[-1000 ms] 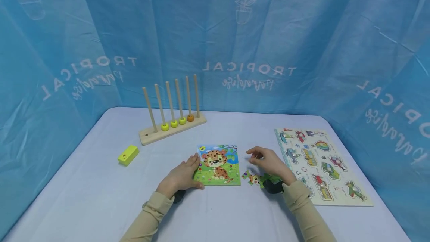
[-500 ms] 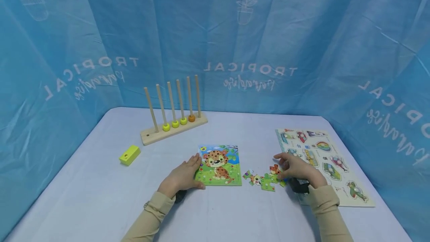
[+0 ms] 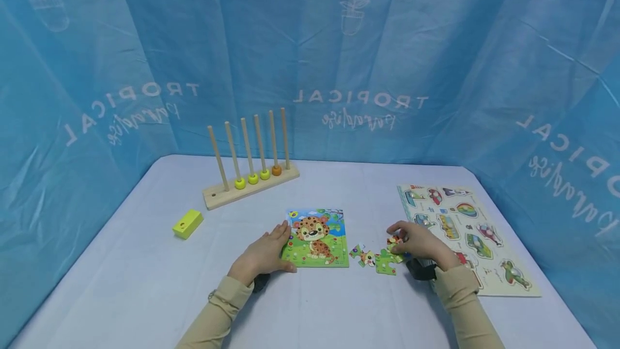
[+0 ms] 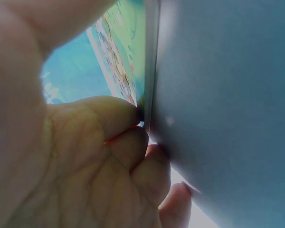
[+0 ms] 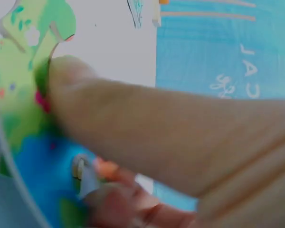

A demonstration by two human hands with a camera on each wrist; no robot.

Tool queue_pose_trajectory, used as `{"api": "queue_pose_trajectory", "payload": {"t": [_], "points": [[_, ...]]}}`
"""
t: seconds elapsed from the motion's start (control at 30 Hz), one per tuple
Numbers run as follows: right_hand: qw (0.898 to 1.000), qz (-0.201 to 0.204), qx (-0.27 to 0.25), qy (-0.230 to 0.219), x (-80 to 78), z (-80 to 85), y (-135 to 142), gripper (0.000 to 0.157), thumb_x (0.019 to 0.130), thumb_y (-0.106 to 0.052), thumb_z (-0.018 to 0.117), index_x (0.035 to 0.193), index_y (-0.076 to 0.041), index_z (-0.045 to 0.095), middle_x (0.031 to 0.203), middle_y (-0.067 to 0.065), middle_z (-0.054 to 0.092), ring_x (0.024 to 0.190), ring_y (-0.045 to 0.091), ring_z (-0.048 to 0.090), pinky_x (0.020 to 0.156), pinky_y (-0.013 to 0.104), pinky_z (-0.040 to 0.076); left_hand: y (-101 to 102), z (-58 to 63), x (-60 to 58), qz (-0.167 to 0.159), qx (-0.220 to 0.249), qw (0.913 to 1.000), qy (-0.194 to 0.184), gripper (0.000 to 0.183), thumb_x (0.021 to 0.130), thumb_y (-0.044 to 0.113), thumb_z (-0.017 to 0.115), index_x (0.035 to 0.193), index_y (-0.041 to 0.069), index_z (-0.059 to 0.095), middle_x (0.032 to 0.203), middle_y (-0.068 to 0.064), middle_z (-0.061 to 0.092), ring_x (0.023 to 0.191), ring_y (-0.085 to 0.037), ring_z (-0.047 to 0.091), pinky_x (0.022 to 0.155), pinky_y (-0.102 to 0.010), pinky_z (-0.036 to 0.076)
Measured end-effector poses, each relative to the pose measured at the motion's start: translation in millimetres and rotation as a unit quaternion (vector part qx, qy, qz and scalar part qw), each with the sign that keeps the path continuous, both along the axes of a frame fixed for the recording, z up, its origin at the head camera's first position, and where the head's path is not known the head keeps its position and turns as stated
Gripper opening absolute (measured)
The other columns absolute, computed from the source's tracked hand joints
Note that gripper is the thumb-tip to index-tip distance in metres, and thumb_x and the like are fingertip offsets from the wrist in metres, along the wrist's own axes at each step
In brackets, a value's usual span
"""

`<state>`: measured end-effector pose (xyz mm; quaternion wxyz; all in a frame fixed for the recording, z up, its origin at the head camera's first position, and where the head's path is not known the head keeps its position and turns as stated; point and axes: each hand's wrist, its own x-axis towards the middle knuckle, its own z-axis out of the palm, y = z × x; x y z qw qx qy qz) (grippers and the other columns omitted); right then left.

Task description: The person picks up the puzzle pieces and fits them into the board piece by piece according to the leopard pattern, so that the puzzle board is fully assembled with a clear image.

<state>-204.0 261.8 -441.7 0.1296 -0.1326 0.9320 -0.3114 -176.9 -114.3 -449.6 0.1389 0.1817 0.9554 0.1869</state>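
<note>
A square leopard jigsaw puzzle (image 3: 315, 236) lies at the middle of the table. My left hand (image 3: 263, 255) rests at its left edge, thumb spread out and fingers extended; in the left wrist view the fingertips (image 4: 123, 114) meet the board's edge. To the right of the puzzle lies a cluster of loose jigsaw pieces (image 3: 386, 264), printed in green and leopard spots. My right hand (image 3: 421, 241) is over the right end of that cluster, thumb and fingers pinching a jigsaw piece (image 5: 14, 109). In the right wrist view the thumb lies on its green and blue face; the other fingers are partly hidden.
A wooden peg abacus (image 3: 252, 185) with a few yellow and orange beads stands at the back left. Near it lies a yellow block (image 3: 187, 224). A picture peg board (image 3: 494, 276) is on the right, partly under my right forearm. Blue curtains (image 3: 310, 58) surround the table.
My right hand has moved right from beside the puzzle to the far end of the loose pieces, then slightly back left, closing on a piece. My left hand keeps its place at the puzzle.
</note>
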Motion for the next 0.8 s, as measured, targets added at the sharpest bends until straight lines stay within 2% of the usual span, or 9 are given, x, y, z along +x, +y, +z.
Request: {"api": "queue_pose_trajectory", "payload": {"t": [0.13, 0.27, 0.43, 0.6, 0.7, 0.8], "points": [[0.999, -0.037, -0.008, 0.015, -5.3, -3.7, 0, 0.016, 0.09, -0.013, 0.068, 0.104, -0.005, 0.068, 0.084, 0.005, 0.057, 0.073, 0.017, 0.05, 0.061, 0.028, 0.042, -1, 0.3, -1.3, 0.001, -0.005, 1.0, 0.0, 0.098, 0.078, 0.042, 0.077, 0.15, -0.003, 0.028, 0.161, -0.019, 0.02, 0.149, -0.035, 0.021, 0.122, -0.049, 0.025], [0.998, -0.064, -0.022, 0.017, -8.0, -4.2, 2, 0.019, 0.092, -0.016, 0.065, 0.106, -0.004, 0.068, 0.082, 0.004, 0.056, 0.072, 0.016, 0.05, 0.059, 0.026, 0.042, -1, 0.9, -1.2, 0.001, -0.008, 1.0, 0.001, 0.098, 0.078, 0.042, 0.077, 0.15, -0.003, 0.028, 0.161, -0.018, 0.02, 0.149, -0.035, 0.021, 0.122, -0.049, 0.025], [0.994, -0.055, -0.095, 0.013, -7.5, -0.6, -1, 0.025, 0.093, -0.014, 0.063, 0.114, 0.0, 0.064, 0.08, 0.004, 0.052, 0.065, 0.012, 0.049, 0.052, 0.025, 0.044, 0, 1.2, -0.8, -0.004, -0.003, 1.0, 0.0, 0.099, 0.078, 0.043, 0.077, 0.15, -0.003, 0.028, 0.161, -0.019, 0.019, 0.149, -0.035, 0.021, 0.122, -0.049, 0.025], [0.986, -0.035, -0.162, 0.012, -8.1, 0.2, -22, 0.025, 0.093, -0.009, 0.06, 0.115, 0.003, 0.062, 0.08, 0.005, 0.05, 0.057, 0.01, 0.046, 0.046, 0.027, 0.043, 1, 0.9, -1.9, 0.001, -0.007, 1.0, 0.0, 0.099, 0.078, 0.044, 0.077, 0.151, -0.002, 0.027, 0.161, -0.018, 0.019, 0.149, -0.033, 0.021, 0.122, -0.048, 0.025], [0.988, -0.044, -0.139, 0.054, -9.9, -3.5, -36, 0.021, 0.092, -0.003, 0.059, 0.111, 0.0, 0.065, 0.084, 0.006, 0.055, 0.053, 0.008, 0.042, 0.041, 0.024, 0.038, 1, 0.1, -2.3, 0.0, -0.009, 1.0, -0.002, 0.1, 0.078, 0.044, 0.077, 0.151, -0.002, 0.026, 0.161, -0.017, 0.019, 0.149, -0.033, 0.02, 0.122, -0.048, 0.025], [0.987, -0.054, -0.095, 0.115, -11.3, -7.4, -50, 0.023, 0.087, 0.004, 0.057, 0.107, -0.003, 0.068, 0.091, 0.01, 0.061, 0.055, 0.008, 0.042, 0.044, 0.022, 0.037, -1, -0.6, -2.2, 0.0, -0.009, 1.0, -0.002, 0.101, 0.078, 0.044, 0.077, 0.151, -0.002, 0.026, 0.161, -0.018, 0.019, 0.149, -0.034, 0.021, 0.122, -0.048, 0.025]]}}
